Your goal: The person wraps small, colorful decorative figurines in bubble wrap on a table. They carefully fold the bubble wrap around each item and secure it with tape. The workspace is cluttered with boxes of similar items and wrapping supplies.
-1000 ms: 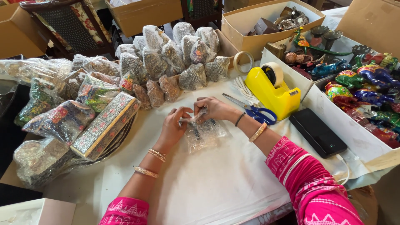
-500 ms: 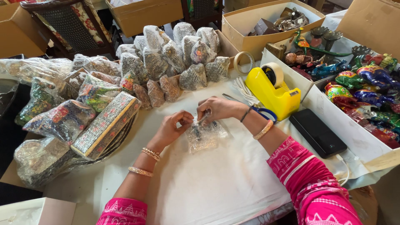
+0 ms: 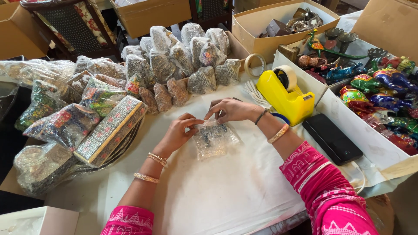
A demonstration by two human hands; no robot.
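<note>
Both hands meet at the middle of the bench (image 3: 226, 196), which is covered with a white sheet. The left hand (image 3: 179, 132) is curled, its fingertips pinched on the left top edge of a small bubble-wrapped packet (image 3: 214, 138). The right hand (image 3: 230, 109) comes in from the right with fingers bent down, gripping the packet's far edge. The packet lies on the sheet between and just below the two hands, a dark patterned item showing dimly through the wrap.

Just right of the right hand stands a yellow tape dispenser (image 3: 285, 93), with a loose tape roll (image 3: 254, 65) beyond it. A black phone (image 3: 332, 138) lies near the right wrist, beside a white box (image 3: 370, 139) that holds bright painted figures (image 3: 383, 87). At the far middle sits a heap of wrapped bundles (image 3: 183, 61), touching one another. To the left lie more wrapped pieces, with a long patterned box (image 3: 111, 128) tilted on top of them. Cardboard boxes (image 3: 278, 26) stand at the far edge.
</note>
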